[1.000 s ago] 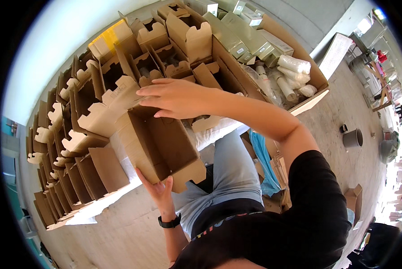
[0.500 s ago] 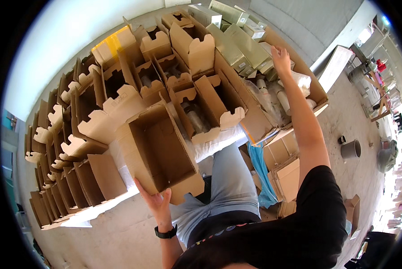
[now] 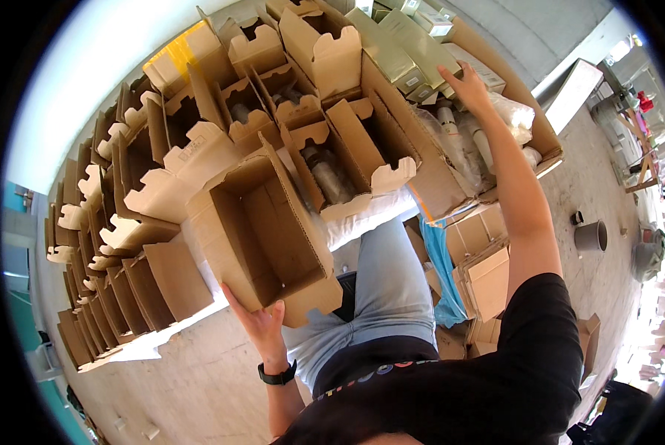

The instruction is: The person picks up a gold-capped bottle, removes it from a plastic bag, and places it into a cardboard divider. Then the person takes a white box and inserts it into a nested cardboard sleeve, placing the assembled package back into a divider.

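Note:
An open, empty brown cardboard box [image 3: 273, 230] is tilted toward me above my lap. My left hand [image 3: 262, 322], with a dark watch on its wrist, grips the lower left corner of it, thumb on the near side. My right hand [image 3: 467, 87] is stretched out over a large carton [image 3: 436, 174] at the right. Its fingers are apart, at the near end of a long gold-coloured box [image 3: 421, 44] lying among several others. A paler box [image 3: 475, 65] lies beside those fingers. Below the hand, plastic-wrapped tubes [image 3: 449, 126] lie in the carton.
Rows of open cardboard boxes [image 3: 199, 159] cover the table to the left and far side. One holds a wrapped cylinder [image 3: 326, 176]. Under the large carton are flattened cardboard [image 3: 488, 278] and a blue plastic sheet [image 3: 445, 274]. A grey bucket [image 3: 590, 236] stands on the floor at right.
My right hand has come down onto the near ends of the gold-coloured boxes. The view has shifted slightly. My left hand keeps its hold on the cardboard box.

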Demonstrator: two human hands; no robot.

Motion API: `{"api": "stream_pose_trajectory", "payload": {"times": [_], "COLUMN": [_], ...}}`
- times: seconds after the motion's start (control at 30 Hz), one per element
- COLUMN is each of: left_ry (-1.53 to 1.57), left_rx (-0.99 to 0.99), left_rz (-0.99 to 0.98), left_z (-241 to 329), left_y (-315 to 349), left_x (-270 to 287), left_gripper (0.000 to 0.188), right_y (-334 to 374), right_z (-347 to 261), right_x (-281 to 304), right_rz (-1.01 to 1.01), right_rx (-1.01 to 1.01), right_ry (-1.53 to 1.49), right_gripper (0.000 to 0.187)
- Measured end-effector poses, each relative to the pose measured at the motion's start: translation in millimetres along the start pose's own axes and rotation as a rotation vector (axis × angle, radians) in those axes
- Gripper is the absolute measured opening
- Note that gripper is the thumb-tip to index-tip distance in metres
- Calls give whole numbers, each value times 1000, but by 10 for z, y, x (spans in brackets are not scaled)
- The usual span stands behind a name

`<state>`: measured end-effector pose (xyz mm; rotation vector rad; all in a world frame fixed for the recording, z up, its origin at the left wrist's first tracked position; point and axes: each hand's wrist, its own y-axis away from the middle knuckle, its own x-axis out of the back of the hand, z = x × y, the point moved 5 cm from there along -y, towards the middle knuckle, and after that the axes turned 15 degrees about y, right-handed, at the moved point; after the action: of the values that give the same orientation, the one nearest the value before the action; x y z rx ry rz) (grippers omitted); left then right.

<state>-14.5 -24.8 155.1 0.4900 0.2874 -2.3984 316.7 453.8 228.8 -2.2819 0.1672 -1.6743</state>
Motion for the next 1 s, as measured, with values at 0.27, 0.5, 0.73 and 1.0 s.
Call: {"api": "stream_pose_trajectory", "payload": {"times": [0.27, 0.5, 0.73, 1.0], "left_ry": [3, -25, -10, 18], "left_rx": [2, 4, 10, 21], "left_rz": [-1, 10, 4, -2], "left_z": [-24, 30, -1, 10], "left_y": [-2, 4, 6, -1], "left_x": [27, -20, 18, -7], "left_gripper": [101, 101, 102, 102], "right_y": [-19, -70, -95, 166], "right_z": [11, 36, 43, -377], "right_x": [6, -6, 26, 578], "right_rz": [22, 109, 221, 536], "right_rx": [4, 10, 58, 166], "right_ry": [-37, -14, -63, -202], "right_gripper": [92, 87, 82, 60]}}
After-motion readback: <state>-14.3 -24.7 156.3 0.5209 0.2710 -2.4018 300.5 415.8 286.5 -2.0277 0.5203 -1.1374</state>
